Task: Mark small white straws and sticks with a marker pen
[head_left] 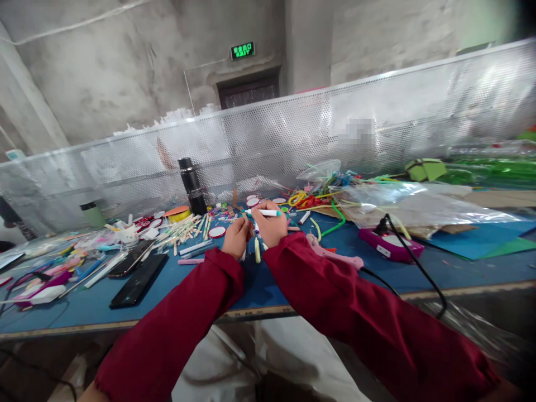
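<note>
My right hand (273, 228) is closed around a white marker pen (270, 213) with a teal end, held nearly level and pointing left. Close beside it, my left hand (237, 239) is closed in a pinch. A small thing seems to be between its fingers, too small to make out. The marker's tip reaches the left fingertips. Below the hands lies a pale yellow marker (257, 251) on the blue table (259, 285). To the left of my left hand are a purple pen (190, 261) and wooden craft sticks (190, 230).
Two dark phones (139, 281) lie at left. A black bottle (192, 187) stands by the perforated metal screen (268, 134). At right are a pink glue gun (335, 255) with a cord, a purple power socket (389, 245), a green pipe cleaner (336, 223) and plastic bags (419, 204).
</note>
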### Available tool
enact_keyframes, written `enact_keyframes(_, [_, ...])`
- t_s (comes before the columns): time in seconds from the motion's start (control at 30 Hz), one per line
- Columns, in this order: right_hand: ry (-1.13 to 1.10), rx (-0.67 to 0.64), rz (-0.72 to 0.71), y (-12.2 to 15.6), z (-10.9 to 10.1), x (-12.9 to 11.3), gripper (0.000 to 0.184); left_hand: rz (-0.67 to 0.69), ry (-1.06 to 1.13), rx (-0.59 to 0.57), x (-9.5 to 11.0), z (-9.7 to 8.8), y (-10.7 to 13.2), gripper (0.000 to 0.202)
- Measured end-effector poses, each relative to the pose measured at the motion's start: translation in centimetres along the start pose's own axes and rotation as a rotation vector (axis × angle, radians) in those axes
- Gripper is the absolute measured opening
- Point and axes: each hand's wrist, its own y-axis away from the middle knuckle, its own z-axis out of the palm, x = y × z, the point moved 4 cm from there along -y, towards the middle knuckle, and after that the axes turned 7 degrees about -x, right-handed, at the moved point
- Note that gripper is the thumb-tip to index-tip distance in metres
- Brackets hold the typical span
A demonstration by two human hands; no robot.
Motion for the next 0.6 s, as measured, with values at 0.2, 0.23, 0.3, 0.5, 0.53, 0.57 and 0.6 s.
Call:
enact_keyframes(0.2, [-0.008, 0.003, -0.011, 0.03, 0.0, -0.27, 0.014, -0.007, -0.008, -0.005, 0.19, -0.01, 0.15, 0.04])
enact_keyframes(0.23, [-0.01, -0.006, -0.017, 0.06, 0.07, -0.26, 0.014, -0.006, -0.002, -0.01, 0.24, 0.05, 0.16, 0.041])
enact_keyframes(0.3, [-0.013, -0.022, -0.021, 0.09, 0.19, -0.19, 0.015, -0.005, 0.01, -0.014, 0.36, 0.16, 0.19, 0.041])
enact_keyframes(0.5, [-0.013, 0.0, 0.001, -0.01, 0.0, 0.02, 0.015, -0.035, 0.045, -0.006, 0.82, 0.41, 0.4, 0.045])
enact_keyframes(0.53, [-0.016, 0.005, 0.001, -0.02, -0.02, 0.0, 0.015, -0.033, 0.047, -0.007, 0.85, 0.44, 0.42, 0.046])
enact_keyframes(0.57, [-0.017, 0.007, -0.001, -0.02, -0.03, -0.03, 0.015, -0.03, 0.048, -0.01, 0.85, 0.47, 0.42, 0.047])
enact_keyframes(0.6, [-0.016, 0.005, -0.003, -0.01, 0.0, -0.06, 0.015, -0.028, 0.049, -0.013, 0.8, 0.48, 0.41, 0.047])
